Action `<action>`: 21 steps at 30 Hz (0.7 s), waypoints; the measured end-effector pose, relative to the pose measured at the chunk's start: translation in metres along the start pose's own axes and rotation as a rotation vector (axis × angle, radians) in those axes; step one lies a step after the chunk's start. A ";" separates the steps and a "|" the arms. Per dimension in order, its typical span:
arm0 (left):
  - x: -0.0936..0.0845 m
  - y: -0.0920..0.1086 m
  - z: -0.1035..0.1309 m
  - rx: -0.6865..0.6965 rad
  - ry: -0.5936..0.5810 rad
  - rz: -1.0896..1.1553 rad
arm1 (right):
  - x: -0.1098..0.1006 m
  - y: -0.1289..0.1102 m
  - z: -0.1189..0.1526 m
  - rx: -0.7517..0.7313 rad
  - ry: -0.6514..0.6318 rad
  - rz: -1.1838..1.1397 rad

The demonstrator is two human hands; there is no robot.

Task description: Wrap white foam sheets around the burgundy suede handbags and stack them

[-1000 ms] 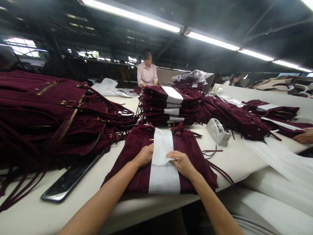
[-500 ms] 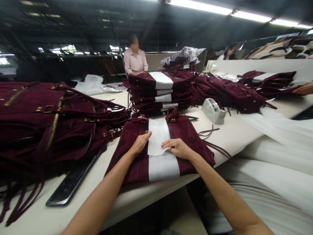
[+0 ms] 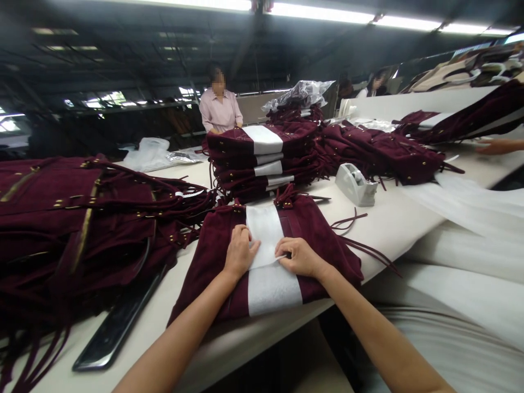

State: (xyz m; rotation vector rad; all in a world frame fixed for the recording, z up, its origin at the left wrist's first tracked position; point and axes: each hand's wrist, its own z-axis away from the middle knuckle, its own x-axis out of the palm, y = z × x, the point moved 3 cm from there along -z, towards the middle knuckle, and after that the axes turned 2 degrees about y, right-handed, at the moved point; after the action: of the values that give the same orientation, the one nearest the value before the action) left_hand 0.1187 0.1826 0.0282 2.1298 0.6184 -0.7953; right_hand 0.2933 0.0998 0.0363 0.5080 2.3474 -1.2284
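A burgundy bag lies flat before me, with a white foam-like strip wrapped around its middle. Across the front, one end of the strip overlaps the other part. My right hand pinches the edge of the upper strip end between thumb and fingers. At the strip's left edge rests my left hand, fingers bent on the bag and thumb apart, over the white material. Whether the left fingertips grip anything is partly hidden.
Behind the bag rises a stack of wrapped burgundy bags. A grey tape dispenser stands to the right. More bags and a dark glossy slab lie left. White sheeting hangs at right. A co-worker stands behind; another person's hand shows far right.
My left hand has moved nearer with its fingers more bent. My right hand now pinches the strip end, which lies flatter. At far right, a wrapped bag has been raised.
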 end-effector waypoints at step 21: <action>0.043 0.010 0.018 0.369 -0.389 -0.168 | -0.083 -0.047 0.091 0.394 0.684 0.832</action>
State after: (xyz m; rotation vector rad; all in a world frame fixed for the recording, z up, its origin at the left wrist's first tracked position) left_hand 0.1483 0.1700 -0.0063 2.1723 0.4709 -1.4695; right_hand 0.3582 -0.0110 0.0660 2.0496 1.9146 -1.1727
